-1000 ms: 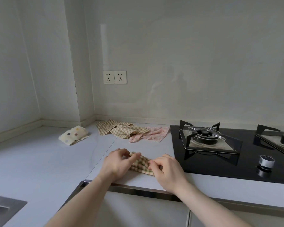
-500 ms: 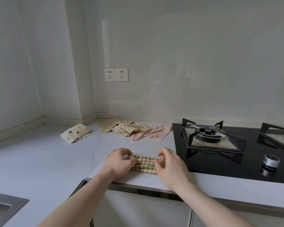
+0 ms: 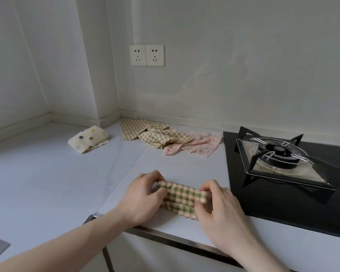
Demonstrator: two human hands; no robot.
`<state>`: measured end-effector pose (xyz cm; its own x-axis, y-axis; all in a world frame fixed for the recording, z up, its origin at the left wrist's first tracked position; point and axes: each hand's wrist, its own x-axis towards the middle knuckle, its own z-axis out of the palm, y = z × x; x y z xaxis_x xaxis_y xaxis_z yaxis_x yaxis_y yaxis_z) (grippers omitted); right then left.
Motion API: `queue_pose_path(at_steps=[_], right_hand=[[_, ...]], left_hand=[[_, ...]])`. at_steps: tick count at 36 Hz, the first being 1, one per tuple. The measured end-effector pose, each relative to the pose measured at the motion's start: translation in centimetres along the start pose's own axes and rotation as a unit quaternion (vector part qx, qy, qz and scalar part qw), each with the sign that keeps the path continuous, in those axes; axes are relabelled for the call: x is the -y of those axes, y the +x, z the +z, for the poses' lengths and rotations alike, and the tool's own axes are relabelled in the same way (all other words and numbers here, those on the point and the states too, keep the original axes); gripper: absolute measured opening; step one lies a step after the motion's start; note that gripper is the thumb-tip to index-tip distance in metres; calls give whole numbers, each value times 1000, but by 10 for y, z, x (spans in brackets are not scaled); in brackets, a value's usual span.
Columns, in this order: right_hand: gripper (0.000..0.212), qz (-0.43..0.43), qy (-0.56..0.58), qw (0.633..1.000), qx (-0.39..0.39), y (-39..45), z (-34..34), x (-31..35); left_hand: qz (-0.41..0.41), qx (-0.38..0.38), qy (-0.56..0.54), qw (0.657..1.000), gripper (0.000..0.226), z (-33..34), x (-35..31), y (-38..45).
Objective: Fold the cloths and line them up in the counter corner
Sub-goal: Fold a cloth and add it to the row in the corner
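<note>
Far left, toward the corner of the worktop (image 3: 47, 173), a dotted cloth (image 3: 87, 138) lies already folded. Right of it, against the back wall, two tan checked cloths (image 3: 155, 134) and a pink cloth (image 3: 196, 146) lie loose and overlapping, not yet folded.

Near the front edge, the left hand (image 3: 143, 195) pinches the left end of a green checked cloth (image 3: 182, 198), fingers curled onto it. The right hand (image 3: 218, 205) pinches the right end likewise. The cloth rests on the worktop as a narrow layered band, just beside the hob (image 3: 283, 173).

Judgement: folding of the second cloth is in hand. Next, bring one end over the other, press flat, then carry it to sit beside the dotted cloth.
</note>
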<state>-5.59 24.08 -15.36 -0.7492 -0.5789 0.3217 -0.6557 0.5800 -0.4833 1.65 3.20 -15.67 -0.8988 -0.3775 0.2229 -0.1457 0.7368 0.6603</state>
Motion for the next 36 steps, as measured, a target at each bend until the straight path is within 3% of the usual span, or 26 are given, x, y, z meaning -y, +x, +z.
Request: queue_pose_path(at_steps=[7,12,18,25,29,36], right_hand=[[27,39,62,997,1,9,15,-7],[24,110,72,991,-8,12,17,-3],[17,263,187,938,124,7,-46,43],[12,312,263,903,137,4,-190,86],[21,336,328,871,141,-21,-254,109],[19,366,331,869,39,-50,-332,107]], left_hand=[[-53,-10,-51,997,13,3,12,4],[-114,13,-41,993,14,-1,-4,2],[-249,68,-123,958,13,-32,-68,-14],[-182,116,-206,954,8,-125,-183,-21],[-135,146,-233,952,6,-160,-233,-27],[-64,213,-281,934,10,-159,-310,-6]])
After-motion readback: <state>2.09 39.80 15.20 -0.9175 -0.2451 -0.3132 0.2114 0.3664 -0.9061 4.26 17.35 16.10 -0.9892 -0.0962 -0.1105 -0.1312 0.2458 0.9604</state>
